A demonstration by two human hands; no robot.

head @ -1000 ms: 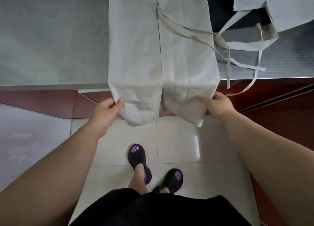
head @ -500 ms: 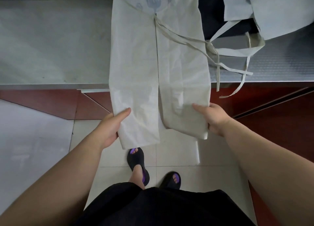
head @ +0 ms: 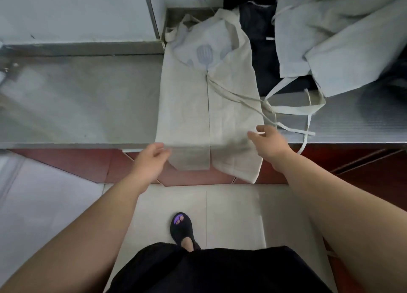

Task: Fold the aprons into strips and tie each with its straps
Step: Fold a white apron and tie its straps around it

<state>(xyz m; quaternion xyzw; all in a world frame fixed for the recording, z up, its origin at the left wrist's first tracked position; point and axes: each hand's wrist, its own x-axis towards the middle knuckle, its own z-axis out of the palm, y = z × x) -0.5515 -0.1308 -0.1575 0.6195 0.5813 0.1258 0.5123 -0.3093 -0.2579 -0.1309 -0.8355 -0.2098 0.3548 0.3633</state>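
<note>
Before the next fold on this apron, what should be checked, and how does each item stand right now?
1. Both side flaps of the apron folded in to meet at the centre: ok.
2. Apron lying fully on the steel counter: not ok, its lower end hangs over the front edge.
3. Straps free for tying: not ok, they trail right and cross another apron's strap loop.
4. Right hand holding the apron: not ok, fingers spread open by its right edge.
5. Left hand holding the apron: cannot tell, it is blurred at the lower left edge.
</note>
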